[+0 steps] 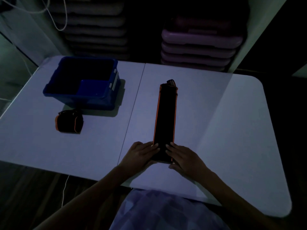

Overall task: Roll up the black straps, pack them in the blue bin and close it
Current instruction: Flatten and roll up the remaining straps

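Note:
A long black strap [166, 117] with orange edging lies flat on the white table [224, 122], running away from me. Its near end sits between my two hands. My left hand [141, 152] holds the near left corner with fingers on top of the strap, and my right hand [182, 156] holds the near right corner the same way. A second black strap [69, 123], rolled into a bundle, rests on the table at the left. Behind the bundle stands the blue bin [106, 97], open, its inside dark.
The room is dim. Stacked purple and grey step platforms [199, 47] stand behind the table. A white cable [64, 188] hangs below the table's near edge at the left. No lid for the bin is visible.

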Demonstrator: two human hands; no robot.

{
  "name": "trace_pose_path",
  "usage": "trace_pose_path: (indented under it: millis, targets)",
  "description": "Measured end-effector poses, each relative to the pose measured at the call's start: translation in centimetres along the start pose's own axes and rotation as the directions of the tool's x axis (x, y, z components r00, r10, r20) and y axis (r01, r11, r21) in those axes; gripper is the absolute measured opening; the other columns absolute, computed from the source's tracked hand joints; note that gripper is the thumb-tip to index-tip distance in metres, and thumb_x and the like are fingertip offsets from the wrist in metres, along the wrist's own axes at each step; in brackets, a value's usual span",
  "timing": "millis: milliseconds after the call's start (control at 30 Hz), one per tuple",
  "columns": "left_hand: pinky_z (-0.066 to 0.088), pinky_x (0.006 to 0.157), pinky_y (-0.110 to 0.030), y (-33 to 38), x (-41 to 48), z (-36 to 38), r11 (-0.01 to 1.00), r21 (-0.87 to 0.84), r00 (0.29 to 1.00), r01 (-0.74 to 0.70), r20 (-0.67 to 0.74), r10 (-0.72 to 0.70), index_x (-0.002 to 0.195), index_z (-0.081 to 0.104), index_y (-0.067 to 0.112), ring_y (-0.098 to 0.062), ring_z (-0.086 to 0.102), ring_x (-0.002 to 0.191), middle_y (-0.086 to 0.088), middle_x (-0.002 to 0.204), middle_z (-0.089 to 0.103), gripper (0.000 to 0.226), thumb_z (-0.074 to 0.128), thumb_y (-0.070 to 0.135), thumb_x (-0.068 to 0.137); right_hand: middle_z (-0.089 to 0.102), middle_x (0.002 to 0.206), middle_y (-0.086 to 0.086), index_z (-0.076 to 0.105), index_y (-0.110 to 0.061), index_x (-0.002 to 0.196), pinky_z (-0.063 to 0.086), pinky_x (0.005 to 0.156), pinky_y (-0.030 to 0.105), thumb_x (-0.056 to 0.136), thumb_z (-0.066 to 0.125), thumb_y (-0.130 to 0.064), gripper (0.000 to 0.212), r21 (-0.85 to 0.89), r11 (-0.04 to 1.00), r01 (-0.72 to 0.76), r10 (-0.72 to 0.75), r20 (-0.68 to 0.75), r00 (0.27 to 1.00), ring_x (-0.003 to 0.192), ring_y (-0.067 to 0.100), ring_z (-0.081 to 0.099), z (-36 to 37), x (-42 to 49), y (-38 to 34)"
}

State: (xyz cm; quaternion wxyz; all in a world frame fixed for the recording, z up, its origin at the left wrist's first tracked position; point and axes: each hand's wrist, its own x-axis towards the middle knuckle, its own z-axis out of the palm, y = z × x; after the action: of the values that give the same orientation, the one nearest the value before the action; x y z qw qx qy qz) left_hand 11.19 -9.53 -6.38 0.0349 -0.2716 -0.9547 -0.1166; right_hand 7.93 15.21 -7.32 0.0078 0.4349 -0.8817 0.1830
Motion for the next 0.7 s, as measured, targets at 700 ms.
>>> trace_pose_path:
  millis: [700]
  targets:
    - [0.046, 0.078, -0.029, 0.8, 4.6, -1.2, 0.727, -0.523, 0.871, 0.445, 0.063, -0.488, 0.13, 0.047, 0.013, -0.026, 0.062, 0.099, -0.012, 0.112, 0.066, 0.04, 0.046, 0.03, 0.093, 0.059, 0.132, -0.001, 0.046, -0.024, 0.137, 0.046, 0.1, 0.029, 0.099, 0.041, -0.026, 0.038, 0.539, 0.727, -0.425, 0.468, 0.062, 0.881, 0.117, 0.011, 0.056, -1.8, 3.8, 0.0]
